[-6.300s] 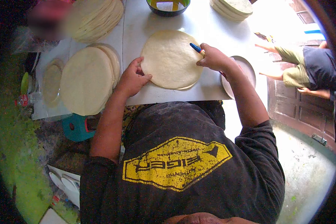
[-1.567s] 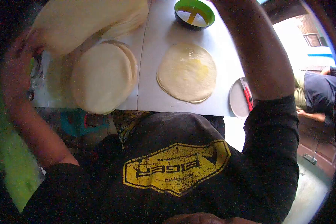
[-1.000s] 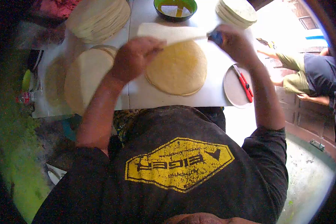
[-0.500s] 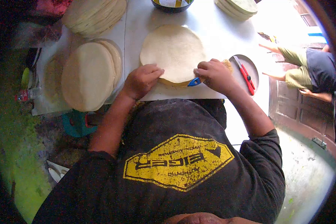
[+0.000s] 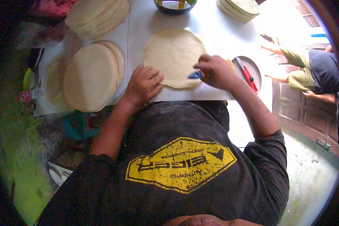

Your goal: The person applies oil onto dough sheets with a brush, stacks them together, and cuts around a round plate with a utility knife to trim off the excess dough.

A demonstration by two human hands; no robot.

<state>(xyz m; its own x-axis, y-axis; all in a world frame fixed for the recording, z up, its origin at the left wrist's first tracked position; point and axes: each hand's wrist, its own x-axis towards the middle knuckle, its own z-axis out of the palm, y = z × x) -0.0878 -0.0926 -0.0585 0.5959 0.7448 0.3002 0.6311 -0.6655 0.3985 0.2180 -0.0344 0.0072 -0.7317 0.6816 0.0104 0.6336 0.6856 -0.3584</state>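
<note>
In front of me on the white table lies a round flat sheet of dough. My left hand rests at its near left edge, fingers stretched out and lying flat. A brush with a blue handle is gripped in my right hand; its handle end points left over the dough's right edge. The bristles are mostly hidden behind that hand, which is slightly blurred. Left of my left hand are more round dough sheets, overlapping one another.
A dark bowl of yellowish liquid stands at the far side. Taller dough stacks sit at far left and far right. A red cutter knife lies on a round grey plate. Another person is at the right.
My left hand has let go of the dough's near edge and its fingers have spread flat. The dough edge now lies down. My right hand has lifted slightly off the edge with the brush.
</note>
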